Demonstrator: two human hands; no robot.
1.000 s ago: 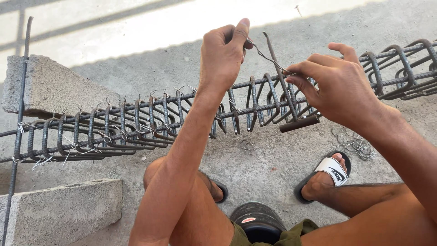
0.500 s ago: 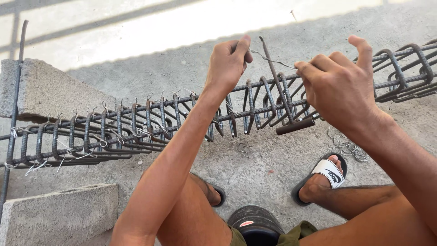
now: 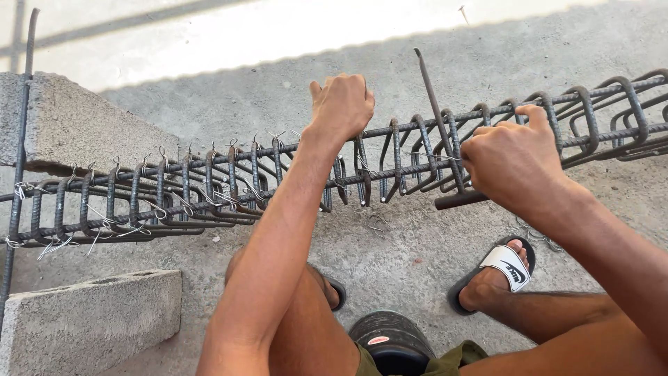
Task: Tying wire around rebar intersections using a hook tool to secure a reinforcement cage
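A long rebar cage (image 3: 209,188) of rusty bars and closely spaced stirrups, bound with thin wire ties, lies across the view, resting on a concrete block. My left hand (image 3: 341,104) is closed in a fist on the cage's top bar near the middle. To the right, my right hand (image 3: 511,160) is pressed against the cage, closed on an L-shaped metal tying tool (image 3: 437,118). The tool's rod sticks up and back, and its handle end pokes out below the hand. A thin wire runs at the stirrups beside the rod.
One concrete block (image 3: 90,125) props the cage at the left and another (image 3: 90,320) lies nearer me. A single rebar (image 3: 17,139) runs along the left edge. My sandalled foot (image 3: 504,268), loose wire bits (image 3: 536,233) and a black round seat (image 3: 390,341) are below.
Both hands have come down from above the cage, where they held a wire between them. The left hand now grips the top bar and the right hand sits against the stirrups.
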